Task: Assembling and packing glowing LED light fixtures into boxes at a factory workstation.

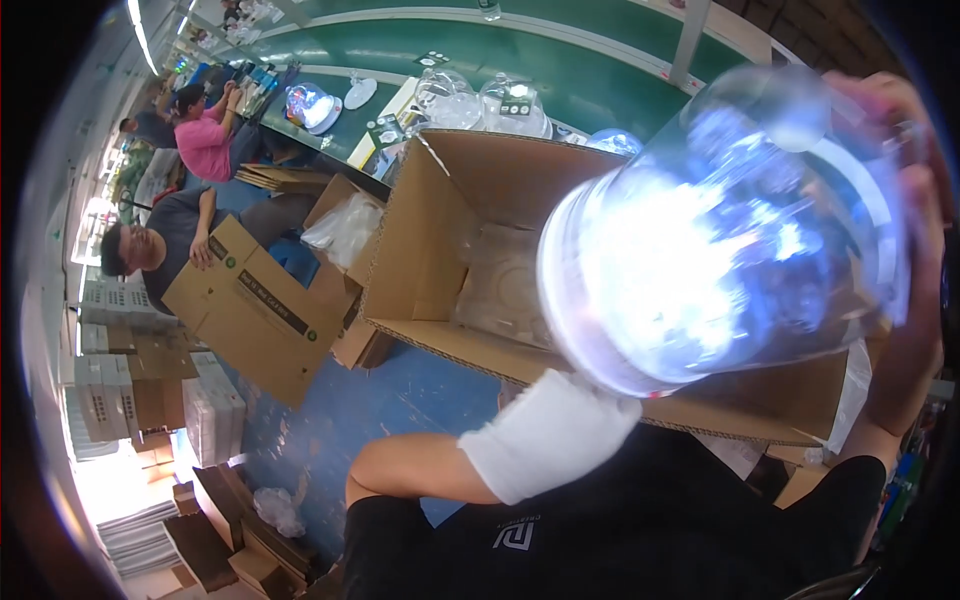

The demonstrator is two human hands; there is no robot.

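Two hands tilt a glowing clear dome [720, 240] on its side over an open cardboard box [410, 260].

The right hand [905, 150], blurred, grasps the dome's rounded end; the left hand [608, 400], at the lit base, is mostly hidden by it and a white sleeve [545, 440], so its grip cannot be told. Glare washes out the dome's contents, and the dome masks much of the box, where a clear plastic insert [500, 275] shows. Printing in a dark band and green dots marks a cardboard sheet [255, 305] a co-worker [170, 240] holds; a pale logo sits on the black shirt [600, 530]. Labels by clear domes [480, 105] on the green tabletop [375, 50] are too small to read.
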